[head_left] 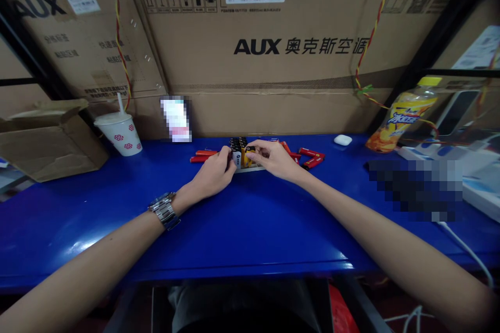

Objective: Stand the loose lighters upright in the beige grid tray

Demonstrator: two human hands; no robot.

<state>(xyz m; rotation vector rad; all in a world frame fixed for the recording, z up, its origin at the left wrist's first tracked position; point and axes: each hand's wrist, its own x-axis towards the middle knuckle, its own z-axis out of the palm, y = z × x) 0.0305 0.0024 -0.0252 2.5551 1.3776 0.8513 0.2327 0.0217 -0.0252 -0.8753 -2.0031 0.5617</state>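
Note:
Several upright cylinders that look like batteries, with black tops, stand in a pale tray [250, 169] at the middle of the blue table. My right hand [273, 158] is closed in a pinch on a yellow battery [247, 157] at the tray's right part. My left hand [216, 170], with a metal watch on the wrist, is closed against the left side of the group, beside a white battery [236, 158]; what its fingertips hold is hidden. Red batteries [312, 154] lie loose to the right, and more red ones [200, 158] lie left of the tray.
A paper cup with a straw [127, 138] and an open cardboard box [58, 140] stand at the left. A propped phone [176, 118] leans on large cartons behind. At right are a white case [342, 140], a drink bottle [402, 117] and a blurred dark object [414, 190] with a cable.

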